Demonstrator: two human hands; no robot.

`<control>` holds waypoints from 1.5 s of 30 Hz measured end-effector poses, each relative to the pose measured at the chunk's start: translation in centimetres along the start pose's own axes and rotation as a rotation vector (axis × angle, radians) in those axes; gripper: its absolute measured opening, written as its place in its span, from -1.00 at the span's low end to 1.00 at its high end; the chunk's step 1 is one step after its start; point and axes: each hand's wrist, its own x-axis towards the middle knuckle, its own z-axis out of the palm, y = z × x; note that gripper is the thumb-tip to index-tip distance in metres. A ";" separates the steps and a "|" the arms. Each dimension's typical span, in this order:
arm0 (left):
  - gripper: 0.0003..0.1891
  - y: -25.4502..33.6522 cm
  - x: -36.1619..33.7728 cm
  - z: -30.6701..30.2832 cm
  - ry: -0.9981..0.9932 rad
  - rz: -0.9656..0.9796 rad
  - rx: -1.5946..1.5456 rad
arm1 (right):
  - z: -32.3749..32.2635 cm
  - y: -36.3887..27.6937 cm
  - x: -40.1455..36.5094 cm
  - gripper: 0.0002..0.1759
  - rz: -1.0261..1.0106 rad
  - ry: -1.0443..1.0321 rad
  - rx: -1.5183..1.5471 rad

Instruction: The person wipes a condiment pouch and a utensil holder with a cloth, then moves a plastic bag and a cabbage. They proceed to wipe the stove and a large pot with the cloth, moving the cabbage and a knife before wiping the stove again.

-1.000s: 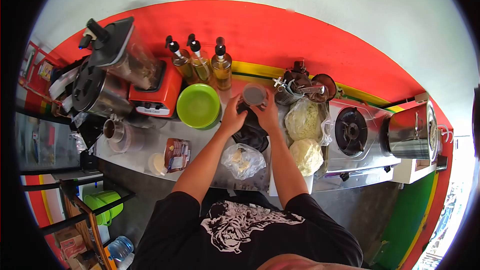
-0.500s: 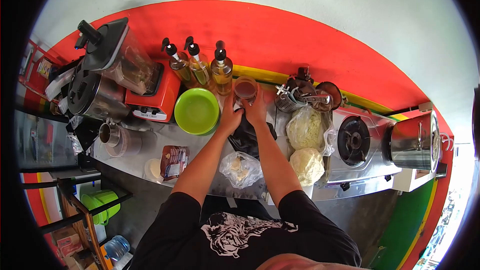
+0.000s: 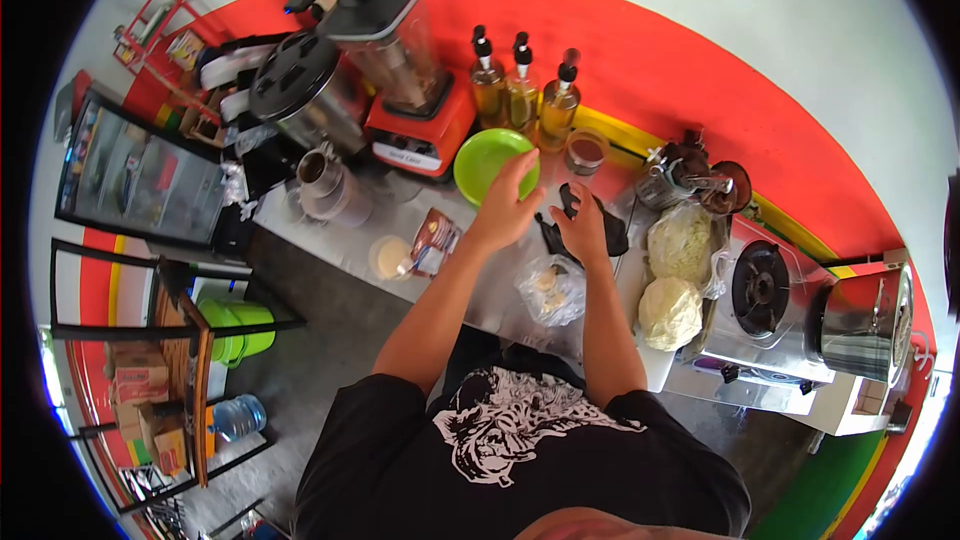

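Observation:
My left hand (image 3: 508, 208) is raised with fingers apart and holds nothing; it overlaps the lower right rim of the green bowl (image 3: 484, 158). My right hand (image 3: 582, 228), also empty with its fingers spread, is over the black plastic bag (image 3: 610, 232). Behind the hands stands a clear container (image 3: 585, 153) with dark red-brown contents, close to the wall. Nearer my body lies a clear plastic bag (image 3: 552, 292) with pale pieces inside.
A red blender (image 3: 420, 132) and three pump bottles (image 3: 522, 90) line the back. On the right are two cabbages (image 3: 671, 314), a gas stove (image 3: 760, 290) and a steel pot (image 3: 866, 325). A metal pitcher (image 3: 328, 186), pale tub (image 3: 390, 256) and brown packet (image 3: 435, 242) sit left.
Both hands have let go of the clear container and drawn back toward my body, opening. The container stays by the wall. My view has turned left, so the counter appears shifted right.

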 end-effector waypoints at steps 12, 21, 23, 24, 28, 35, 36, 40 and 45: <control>-0.45 -3.9 -17.2 -14.9 0.621 -0.336 0.224 | 6.0 -7.6 -1.9 -0.35 -0.171 -0.530 0.076; -0.02 -7.4 -21.0 -13.1 0.626 -0.555 0.609 | 11.1 -12.3 -3.2 -0.39 -0.232 -0.564 0.122; 0.04 -7.7 -21.1 -13.0 0.588 -0.577 0.651 | 11.6 -12.4 -3.1 -0.43 -0.291 -0.507 0.113; 0.04 -7.7 -21.1 -13.0 0.598 -0.582 0.642 | 11.8 -12.4 -3.2 -0.43 -0.295 -0.517 0.105; 0.05 -7.9 -20.7 -13.5 0.620 -0.512 0.537 | 11.9 -13.2 -3.0 -0.47 -0.339 -0.494 0.118; -0.09 -5.9 -20.7 -14.7 0.683 -0.452 0.410 | 11.1 -14.5 -2.8 -0.55 -0.386 -0.434 0.144; -0.09 -5.7 -20.8 -14.9 0.676 -0.448 0.415 | 11.0 -14.7 -2.8 -0.55 -0.383 -0.426 0.148; -0.13 -4.0 -20.2 -15.7 0.752 -0.312 0.277 | 10.6 -15.9 -3.0 -0.57 -0.444 -0.384 0.158; -0.19 3.9 -16.9 -17.2 0.730 -0.218 0.217 | 9.4 -18.1 -3.4 -0.56 -0.573 -0.330 0.189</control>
